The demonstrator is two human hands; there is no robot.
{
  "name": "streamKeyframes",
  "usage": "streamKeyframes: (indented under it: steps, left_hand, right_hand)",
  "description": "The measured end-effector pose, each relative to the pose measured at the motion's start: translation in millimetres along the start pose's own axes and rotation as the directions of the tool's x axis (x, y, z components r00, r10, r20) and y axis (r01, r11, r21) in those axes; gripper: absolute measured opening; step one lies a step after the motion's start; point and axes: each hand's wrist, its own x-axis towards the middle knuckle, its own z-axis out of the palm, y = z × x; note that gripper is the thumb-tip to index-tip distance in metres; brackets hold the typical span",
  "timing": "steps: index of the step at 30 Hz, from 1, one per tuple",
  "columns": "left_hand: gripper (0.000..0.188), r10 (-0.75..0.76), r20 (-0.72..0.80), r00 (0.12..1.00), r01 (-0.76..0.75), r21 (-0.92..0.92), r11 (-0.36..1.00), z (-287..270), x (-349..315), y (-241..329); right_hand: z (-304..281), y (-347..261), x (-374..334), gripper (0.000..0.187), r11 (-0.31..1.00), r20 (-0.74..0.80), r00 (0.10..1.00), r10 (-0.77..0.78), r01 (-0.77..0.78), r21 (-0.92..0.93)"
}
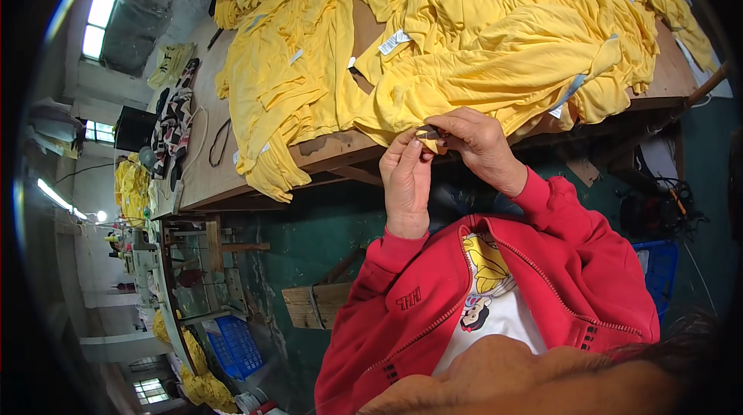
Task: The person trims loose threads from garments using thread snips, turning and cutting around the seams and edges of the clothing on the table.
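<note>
At the table's front edge my two hands meet, fingertips pinched together. A small dark brown piece (428,133) shows between them, with a bit of yellow cloth beside it; its kind is too small to make out. My left hand (408,187) is closed on the yellow cloth from below, its thumb and forefinger raised. From the right, my right hand (481,146) pinches the dark piece. Just behind the fingers lies a crumpled yellow garment (472,78), with a white label (394,42) and a grey-blue strip (571,90) on it.
More yellow garments (290,67) cover the wooden table (205,175), some hanging over its front edge. At the left end lie a patterned cloth (172,121) and a dark cord loop (220,143). Blue crates (236,347) and a wooden board (317,305) are below. A wooden pole (708,82) juts at right.
</note>
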Motion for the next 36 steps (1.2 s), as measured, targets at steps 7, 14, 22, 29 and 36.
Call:
streamKeyframes:
  steps: [7,14,22,29,36]
  left_hand:
    - [0.019,0.062,0.001,0.998,-0.062,0.072,0.996,-1,-1,-2]
    - [0.018,0.161,-0.069,0.985,-0.139,0.249,0.959,9,-6,-2]
    - [0.017,0.172,-0.077,0.982,-0.155,0.188,0.970,1,-5,11]
    - [0.017,0.230,-0.161,0.960,-0.157,0.369,0.916,15,-11,11]
    - [0.017,0.288,-0.086,0.954,-0.213,0.484,0.849,18,-10,12]
  right_hand:
    - [-5,3,-4,0.036,0.996,0.085,0.993,0.085,-0.085,-0.003]
    - [2,2,-9,0.023,0.851,0.132,0.906,0.403,-0.423,0.310]
    - [-39,2,3,0.012,0.584,0.543,0.739,0.400,-0.662,0.470]
    - [2,-21,1,0.020,0.959,-0.081,0.977,0.199,-0.176,0.223]
    - [8,6,8,0.009,0.616,0.161,0.820,0.550,-0.528,0.585]
